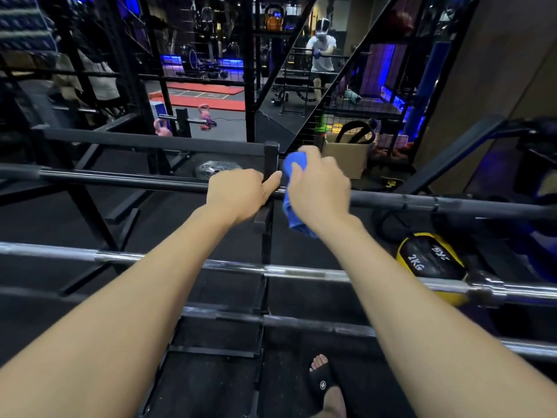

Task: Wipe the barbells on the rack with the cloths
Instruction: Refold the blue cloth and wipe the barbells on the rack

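Nearest the camera, a foot in a black slide sandal stands on the dark floor, and above it the lowest dark bar crosses the rack. Next up lies a chrome barbell, running left to right under both forearms, with a yellow and black medicine ball just behind its right end; the ball reads "2KG" twice. Farther on is the dark barbell, resting against the rack's upright post. The left hand lies over this bar, fingers curled down around it and forefinger stretched toward the post, seemingly steadying it. The right hand clutches a blue cloth bunched against the same bar just right of the post, with the cloth's tail hanging below the wrist. Only one cloth shows. Judging by this, wiping is under way on the dark bar near its middle; nothing in the view tells which bars are already clean, so the chrome barbell and the lowest bar may remain. Beyond the bar a weight plate lies flat, its raised lettering too blurred to read. Farther back, a cardboard box, pink kettlebells and a mirror showing the person at the bar.
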